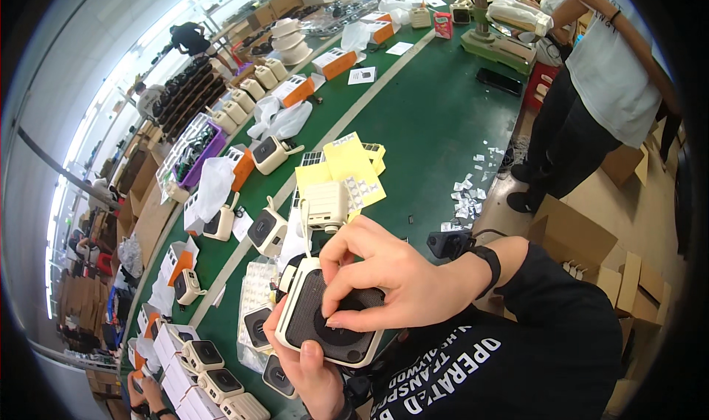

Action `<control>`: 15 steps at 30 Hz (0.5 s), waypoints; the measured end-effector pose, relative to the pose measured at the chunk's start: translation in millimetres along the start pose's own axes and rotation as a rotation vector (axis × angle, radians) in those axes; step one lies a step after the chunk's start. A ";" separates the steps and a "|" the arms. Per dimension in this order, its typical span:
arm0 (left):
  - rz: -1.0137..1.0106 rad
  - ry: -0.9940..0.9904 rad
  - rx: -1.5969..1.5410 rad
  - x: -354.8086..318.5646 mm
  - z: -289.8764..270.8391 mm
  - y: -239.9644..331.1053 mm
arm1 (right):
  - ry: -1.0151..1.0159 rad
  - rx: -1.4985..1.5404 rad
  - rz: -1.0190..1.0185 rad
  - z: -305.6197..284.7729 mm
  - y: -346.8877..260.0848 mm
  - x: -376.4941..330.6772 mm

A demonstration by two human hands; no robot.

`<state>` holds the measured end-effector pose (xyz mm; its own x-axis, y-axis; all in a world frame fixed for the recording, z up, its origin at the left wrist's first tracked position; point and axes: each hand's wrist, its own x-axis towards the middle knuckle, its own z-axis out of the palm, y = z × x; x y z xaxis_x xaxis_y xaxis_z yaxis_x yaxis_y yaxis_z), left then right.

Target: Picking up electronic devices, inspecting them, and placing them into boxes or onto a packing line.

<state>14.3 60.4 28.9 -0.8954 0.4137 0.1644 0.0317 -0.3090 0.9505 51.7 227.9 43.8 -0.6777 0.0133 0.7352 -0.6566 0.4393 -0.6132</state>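
a cream speaker (pixel 306 313) sits in the left hand (pixel 316 376), fingers gripping its sides. the right hand (pixel 391 278) has fingers curled onto the round dark middle (pixel 344 337); i can't tell if they pinch something. this looks like front-side work, calling next for a steady hold. past the fingers, yellow sticker sheets (pixel 346 160) lie on the green counter (pixel 432 91); far right, a person (pixel 609 87) stands near a cardboard box (pixel 580 231).
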 end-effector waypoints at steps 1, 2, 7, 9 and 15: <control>0.009 -0.001 0.012 -0.6 0.5 -0.3 | 0.094 0.046 0.058 3.0 -0.4 -0.6; 0.008 -0.002 0.012 -1.8 0.2 -1.9 | 0.188 0.092 0.116 5.7 -0.5 -1.1; 0.077 0.052 0.071 -1.3 1.2 -6.4 | -0.021 0.818 0.543 14.7 23.3 -2.5; -0.114 0.098 -0.170 1.1 -14.1 -20.2 | -0.026 0.994 0.806 6.6 27.3 3.7; -0.745 -0.184 -1.057 11.6 -31.3 -9.5 | -0.049 1.114 0.869 18.6 34.8 -13.8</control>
<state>-10.4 41.3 13.5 -0.4706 0.8605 -0.1950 -0.8799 -0.4412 0.1764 32.0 226.3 7.0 -0.9911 -0.1323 0.0144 0.0718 -0.6225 -0.7793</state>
